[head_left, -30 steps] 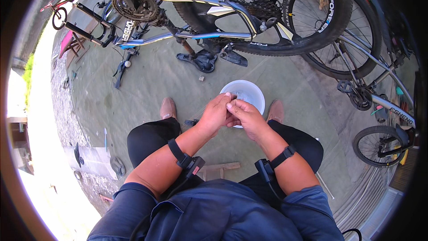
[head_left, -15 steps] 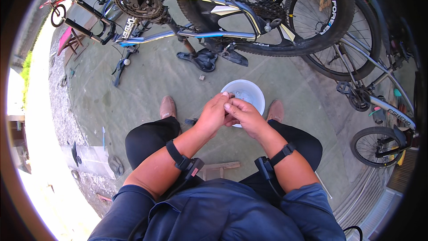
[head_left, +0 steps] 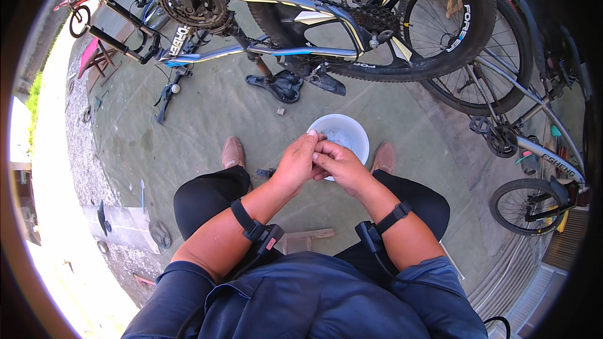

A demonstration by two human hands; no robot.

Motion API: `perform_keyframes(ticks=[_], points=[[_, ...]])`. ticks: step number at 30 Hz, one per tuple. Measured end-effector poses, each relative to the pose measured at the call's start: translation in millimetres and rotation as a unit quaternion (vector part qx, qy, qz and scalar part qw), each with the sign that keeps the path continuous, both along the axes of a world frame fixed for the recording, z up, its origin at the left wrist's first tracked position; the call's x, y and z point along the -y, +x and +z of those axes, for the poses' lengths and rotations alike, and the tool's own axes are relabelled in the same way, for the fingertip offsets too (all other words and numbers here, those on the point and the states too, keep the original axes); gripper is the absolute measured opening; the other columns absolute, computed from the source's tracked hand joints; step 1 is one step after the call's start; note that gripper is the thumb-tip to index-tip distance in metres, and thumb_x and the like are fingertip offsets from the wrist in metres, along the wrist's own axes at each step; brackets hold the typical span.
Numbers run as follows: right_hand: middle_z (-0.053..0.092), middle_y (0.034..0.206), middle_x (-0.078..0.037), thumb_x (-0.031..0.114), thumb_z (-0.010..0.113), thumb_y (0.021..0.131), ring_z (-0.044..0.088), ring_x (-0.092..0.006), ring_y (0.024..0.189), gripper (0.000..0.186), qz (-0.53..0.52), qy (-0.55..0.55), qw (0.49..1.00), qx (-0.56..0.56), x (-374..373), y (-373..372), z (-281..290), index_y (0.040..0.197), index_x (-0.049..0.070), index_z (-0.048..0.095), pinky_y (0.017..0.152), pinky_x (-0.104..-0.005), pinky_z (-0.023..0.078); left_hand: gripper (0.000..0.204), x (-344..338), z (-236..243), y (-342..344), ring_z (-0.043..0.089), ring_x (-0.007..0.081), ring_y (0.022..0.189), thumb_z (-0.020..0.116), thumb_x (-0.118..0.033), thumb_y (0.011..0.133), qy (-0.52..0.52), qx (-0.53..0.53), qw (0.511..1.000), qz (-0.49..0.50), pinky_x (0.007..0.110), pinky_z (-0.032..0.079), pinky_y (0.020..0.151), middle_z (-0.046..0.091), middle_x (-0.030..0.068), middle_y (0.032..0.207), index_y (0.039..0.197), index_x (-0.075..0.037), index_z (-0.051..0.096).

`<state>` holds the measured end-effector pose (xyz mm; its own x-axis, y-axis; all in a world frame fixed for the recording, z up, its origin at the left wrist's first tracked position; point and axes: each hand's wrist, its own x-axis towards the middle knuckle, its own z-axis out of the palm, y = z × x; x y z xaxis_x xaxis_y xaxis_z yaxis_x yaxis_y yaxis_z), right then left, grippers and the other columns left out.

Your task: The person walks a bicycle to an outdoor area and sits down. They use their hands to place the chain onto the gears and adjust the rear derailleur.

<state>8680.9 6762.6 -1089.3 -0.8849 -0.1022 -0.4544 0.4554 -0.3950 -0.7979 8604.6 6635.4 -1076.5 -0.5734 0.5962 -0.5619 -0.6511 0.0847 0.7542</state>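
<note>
Both hands meet over the near rim of a white bucket (head_left: 357, 130) that stands on the ground between my feet. My left hand (head_left: 296, 158) is closed, its thumb pressed against the fingers. My right hand (head_left: 339, 160) is closed against it, fingers curled into the left ones. A small dark bit shows at the fingertips, too little to name; whatever else they pinch is hidden. Inside the bucket lie small shiny pieces, partly covered by my hands.
Ahead, a bicycle (head_left: 282, 50) stands upside down, its saddle (head_left: 276, 86) on the green ground sheet. Another bicycle (head_left: 534, 144) lies at the right. A wooden stool (head_left: 308, 238) is under me. A small block (head_left: 281, 111) lies beyond my feet.
My hands stay together over the bucket, their fingers shifting only slightly. The whole view has drifted a little, moving the bucket and bicycles slightly left in the picture.
</note>
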Motion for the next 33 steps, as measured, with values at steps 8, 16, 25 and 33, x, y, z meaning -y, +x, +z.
perform_keyframes(ticks=[8, 16, 25, 33], points=[[0.066, 0.095, -0.003, 0.022, 0.052, 0.101, 0.066, -0.0124, 0.081, 0.019, -0.006, 0.012, 1.0, 0.005, 0.3, -1.0, 6.4, 0.11, 0.007, 0.059, 0.074, -0.0279, 0.055, 0.05, -1.2, 0.4, 0.1, 0.058, 0.0124, 0.079, 0.034, -0.039, 0.106, 0.001, -0.001, 1.0, 0.002, 0.026, 0.049, 0.067, 0.062, 0.0091, 0.096, 0.123, 0.005, 0.052], [0.065, 0.095, -0.003, 0.023, 0.053, 0.101, 0.067, -0.0131, 0.082, 0.02, -0.002, 0.016, 1.0, -0.004, 1.3, -1.2, 4.6, 0.11, 0.006, 0.059, 0.073, -0.0272, 0.054, 0.05, 0.4, -2.5, 0.4, 0.057, 0.0112, 0.077, 0.034, -0.038, 0.106, 0.002, -0.013, 1.0, 0.003, 0.025, 0.048, 0.065, 0.061, 0.0083, 0.094, 0.122, 0.005, 0.053], [0.065, 0.092, -0.003, 0.023, 0.052, 0.101, 0.065, -0.0117, 0.08, 0.02, -0.001, 0.016, 1.0, -0.002, 2.3, -2.0, 6.0, 0.11, 0.007, 0.06, 0.073, -0.0275, 0.054, 0.048, 1.2, -2.3, 0.1, 0.057, 0.0112, 0.076, 0.034, -0.038, 0.106, 0.007, -0.007, 1.0, 0.005, 0.025, 0.048, 0.064, 0.061, 0.0083, 0.094, 0.122, 0.004, 0.052], [0.066, 0.1, -0.004, 0.024, 0.053, 0.1, 0.069, -0.0142, 0.086, 0.022, 0.009, 0.012, 1.0, -0.017, 1.2, -2.3, 4.2, 0.112, 0.006, 0.058, 0.073, -0.0256, 0.052, 0.048, 1.5, -2.2, -0.1, 0.056, 0.0108, 0.075, 0.034, -0.038, 0.106, 0.007, -0.006, 1.0, 0.007, 0.025, 0.047, 0.063, 0.06, 0.0078, 0.093, 0.122, 0.004, 0.052]])
